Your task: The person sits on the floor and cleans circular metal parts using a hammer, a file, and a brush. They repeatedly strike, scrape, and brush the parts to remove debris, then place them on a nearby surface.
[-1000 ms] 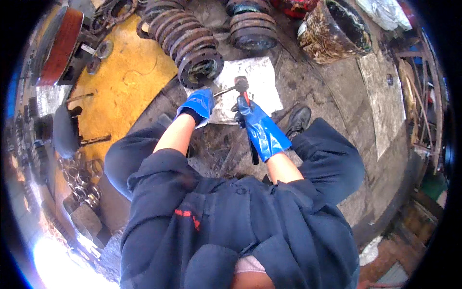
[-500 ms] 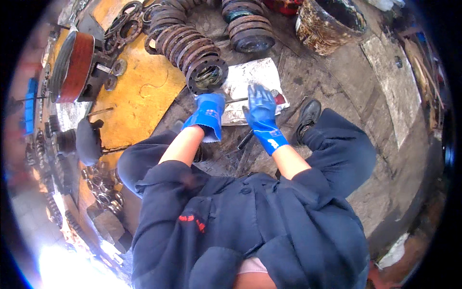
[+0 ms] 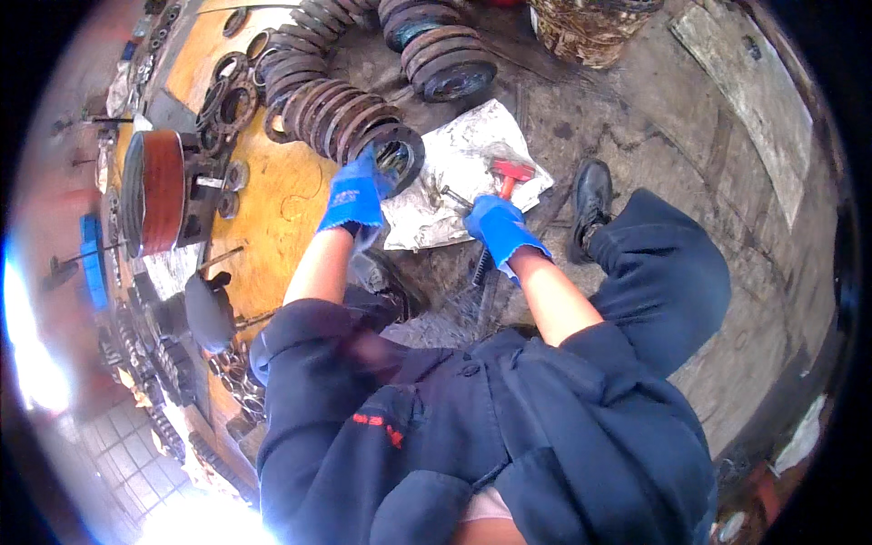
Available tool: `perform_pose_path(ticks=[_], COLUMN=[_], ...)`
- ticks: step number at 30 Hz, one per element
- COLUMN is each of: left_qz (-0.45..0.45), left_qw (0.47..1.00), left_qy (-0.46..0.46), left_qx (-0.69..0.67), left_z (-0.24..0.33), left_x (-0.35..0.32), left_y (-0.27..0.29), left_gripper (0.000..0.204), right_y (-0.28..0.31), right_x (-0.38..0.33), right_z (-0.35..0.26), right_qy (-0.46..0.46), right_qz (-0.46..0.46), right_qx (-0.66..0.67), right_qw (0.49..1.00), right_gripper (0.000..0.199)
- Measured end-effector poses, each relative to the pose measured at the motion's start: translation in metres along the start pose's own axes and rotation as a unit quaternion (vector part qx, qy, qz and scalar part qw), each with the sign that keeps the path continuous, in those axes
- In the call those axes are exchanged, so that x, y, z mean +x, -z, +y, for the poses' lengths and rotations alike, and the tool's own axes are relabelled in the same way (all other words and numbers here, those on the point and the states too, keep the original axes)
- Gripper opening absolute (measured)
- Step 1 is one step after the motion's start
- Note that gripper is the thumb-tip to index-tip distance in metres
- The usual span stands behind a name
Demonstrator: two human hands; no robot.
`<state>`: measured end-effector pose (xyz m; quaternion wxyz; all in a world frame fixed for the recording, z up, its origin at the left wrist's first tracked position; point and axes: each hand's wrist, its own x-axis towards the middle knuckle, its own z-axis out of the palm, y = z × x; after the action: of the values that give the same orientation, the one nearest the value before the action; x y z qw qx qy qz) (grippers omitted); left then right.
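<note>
My left hand (image 3: pixel 353 193), in a blue glove, is at the near left rim of the front metal flange (image 3: pixel 411 145). Its fingers look closed on that rim, though their tips are partly hidden. The flange ends a curving row of rusty ringed parts (image 3: pixel 318 109). My right hand (image 3: pixel 501 227), also blue-gloved, is closed around a thin metal rod (image 3: pixel 457 197), whose end sticks out to the left. Just beyond that hand a red T-shaped tool (image 3: pixel 513 171) shows over a grease-stained white sheet (image 3: pixel 427 213); its lower end is hidden by the glove.
A second stack of rings (image 3: pixel 445 59) stands farther back, beside a dirty bucket (image 3: pixel 590 32). Left lie loose rings (image 3: pixel 234 104) on a yellow board (image 3: pixel 282 182), and a brown-banded drum (image 3: pixel 162 193). A dark ribbed bar (image 3: pixel 481 267) is below my right hand; my shoe (image 3: pixel 592 195) is right.
My left hand has moved left and up onto the flange. My right hand, flat and open over the sheet before, has drawn nearer and closed on the rod. More of the red tool shows.
</note>
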<state>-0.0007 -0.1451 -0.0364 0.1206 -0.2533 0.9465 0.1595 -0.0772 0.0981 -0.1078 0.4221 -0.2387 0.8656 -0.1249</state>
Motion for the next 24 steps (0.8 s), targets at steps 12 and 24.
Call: perform_pose_path(ticks=[12, 24], left_qz=[-0.046, -0.082], left_qw=[0.993, 0.989], left_qy=[0.000, 0.118], left_qx=[0.109, 0.024], left_z=[-0.021, 0.003], left_x=[0.135, 0.070], left_y=[-0.034, -0.013], left_gripper=[0.060, 0.071], right_y=[0.015, 0.017], right_x=[0.020, 0.028], right_z=[-0.020, -0.012], right_qy=[-0.049, -0.079], right_qz=[-0.021, -0.043], right_qx=[0.059, 0.078], right_qw=[0.997, 0.993], right_gripper=[0.050, 0.048])
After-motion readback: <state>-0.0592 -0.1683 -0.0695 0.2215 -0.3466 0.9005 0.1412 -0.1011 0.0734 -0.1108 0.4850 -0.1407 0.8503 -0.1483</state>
